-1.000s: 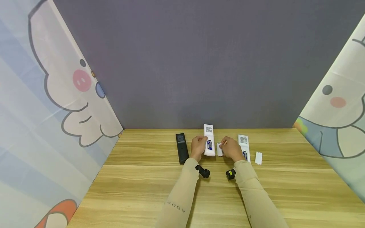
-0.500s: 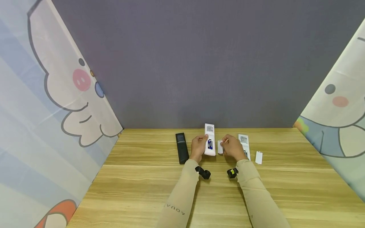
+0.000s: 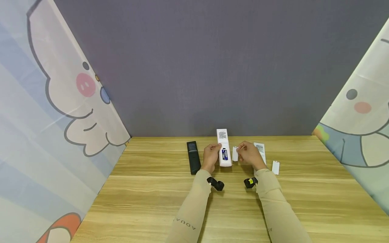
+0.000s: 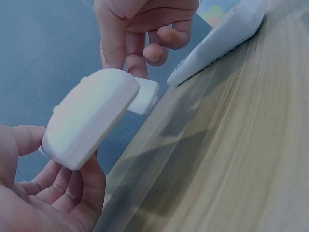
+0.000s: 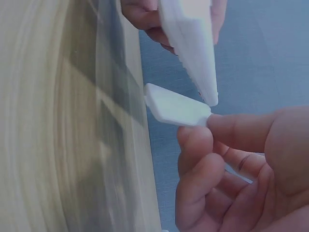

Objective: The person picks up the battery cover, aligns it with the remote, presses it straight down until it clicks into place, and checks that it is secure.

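A white remote control (image 3: 223,138), back side up, is gripped along its left edge by my left hand (image 3: 211,158). Its battery compartment is uncovered, and blue batteries (image 3: 225,155) lie inside. In the left wrist view the remote (image 4: 91,113) is held clear of the wooden surface between thumb and fingers. Just right of it my right hand (image 3: 250,154) pinches a small white battery cover (image 3: 235,154) between thumb and fingertips. The right wrist view shows that cover (image 5: 178,105) close beside the remote (image 5: 190,38); whether they touch I cannot tell.
A black remote (image 3: 193,158) lies left of my left hand. Another white remote (image 3: 259,148) lies on the wooden table (image 3: 146,195), partly hidden by my right hand. A second white battery cover (image 3: 275,167) rests farther right. A grey panel (image 3: 194,67) stands behind the table.
My right hand has moved slightly up and right with the battery cover. The white remote has shifted a little in my left hand.
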{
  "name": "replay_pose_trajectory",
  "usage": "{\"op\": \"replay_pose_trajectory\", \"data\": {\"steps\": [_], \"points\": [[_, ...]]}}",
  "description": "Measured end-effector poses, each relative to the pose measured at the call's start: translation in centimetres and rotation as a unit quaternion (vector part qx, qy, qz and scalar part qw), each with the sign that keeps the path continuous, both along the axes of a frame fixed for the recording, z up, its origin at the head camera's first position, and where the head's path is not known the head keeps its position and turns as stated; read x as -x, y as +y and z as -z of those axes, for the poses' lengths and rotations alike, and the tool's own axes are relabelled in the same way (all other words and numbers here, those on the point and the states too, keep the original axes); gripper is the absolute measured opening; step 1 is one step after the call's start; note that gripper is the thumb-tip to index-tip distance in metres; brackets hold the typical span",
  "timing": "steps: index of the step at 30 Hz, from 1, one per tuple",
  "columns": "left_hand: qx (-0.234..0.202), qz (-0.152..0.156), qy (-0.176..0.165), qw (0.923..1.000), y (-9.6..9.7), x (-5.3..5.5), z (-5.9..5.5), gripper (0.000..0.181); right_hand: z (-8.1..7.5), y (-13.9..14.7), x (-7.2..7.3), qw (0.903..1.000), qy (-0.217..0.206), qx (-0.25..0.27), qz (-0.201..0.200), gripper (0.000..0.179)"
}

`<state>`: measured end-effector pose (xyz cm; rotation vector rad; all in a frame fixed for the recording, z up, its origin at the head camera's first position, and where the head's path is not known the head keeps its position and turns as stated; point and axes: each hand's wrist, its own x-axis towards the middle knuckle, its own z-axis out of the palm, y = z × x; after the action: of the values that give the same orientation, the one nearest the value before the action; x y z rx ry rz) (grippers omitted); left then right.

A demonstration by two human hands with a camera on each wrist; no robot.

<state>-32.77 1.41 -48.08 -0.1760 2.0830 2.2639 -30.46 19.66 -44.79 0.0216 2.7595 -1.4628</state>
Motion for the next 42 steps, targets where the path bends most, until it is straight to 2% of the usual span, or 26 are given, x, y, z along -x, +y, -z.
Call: {"op": "replay_pose_trajectory", "data": {"steps": [9,15,22,35,42], "points": [[0.000,-0.001,0.004,1.0000,-0.6,-0.1,-0.2,0.027,-0.7,0.1,-0.2,0.9987,-0.011,0.050,-0.002,0.018],[-0.009,-0.003,0.008,0.9999,-0.8,-0.1,-0.3,0.026,-0.9,0.0,-0.1,0.9968,0.002,0.080,0.006,0.016],[-0.013,0.001,0.002,0.9999,-0.9,-0.1,-0.4,0.026,-1.0,0.1,-0.3,0.9958,0.009,0.091,0.002,0.017],[-0.014,0.004,0.012,0.9998,-1.2,-0.6,-0.7,0.025,-1.3,-0.1,-0.3,0.9941,0.033,0.102,-0.018,0.022],[-0.041,0.018,0.005,0.9990,-1.2,-0.8,-1.3,0.025,-1.5,-0.3,-0.2,0.9914,0.040,0.124,-0.016,0.019]]}}
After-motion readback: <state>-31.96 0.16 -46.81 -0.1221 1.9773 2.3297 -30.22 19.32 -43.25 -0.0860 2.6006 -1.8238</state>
